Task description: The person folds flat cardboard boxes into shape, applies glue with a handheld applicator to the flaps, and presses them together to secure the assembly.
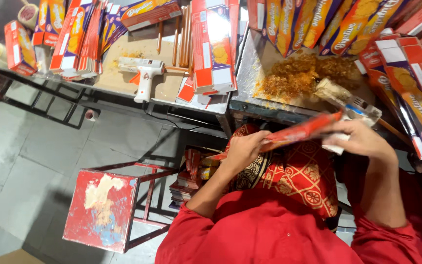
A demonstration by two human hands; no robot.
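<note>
1. Over the person's lap, both hands held one flat red carton (301, 132), unfolded and lying nearly level, just below the front edge of the metal table (250, 105).
2. The left hand (242, 150) gripped the carton's left end, fingers (255, 142) curled shut around the edge.
3. The right hand (360, 139) covered the carton's right end from above, fingers closed down on it; a pale strip showed beneath the hand, but I could not tell what it was.
4. The person wore red sleeves, with a red and gold patterned cloth (299, 178) across the lap directly under the carton.
5. On the metal table, just beyond the hands, lay a spread of dried orange-brown glue residue (299, 73), with a glue-caked tool (340, 95) at its right edge.
6. Orange and purple biscuit cartons (318, 22) stood in rows along the table's far side, and more lay stacked at the right (416, 93).
7. On the neighbouring table to the left, a white glue gun (145, 76) stood upright, well apart from both hands, between flat carton stacks (76, 39) and a further pile (213, 49).
8. Glue sticks (181, 36) lay behind the gun.
9. A red metal stool (106, 208) with worn paint stood on the floor at the person's left.
</note>
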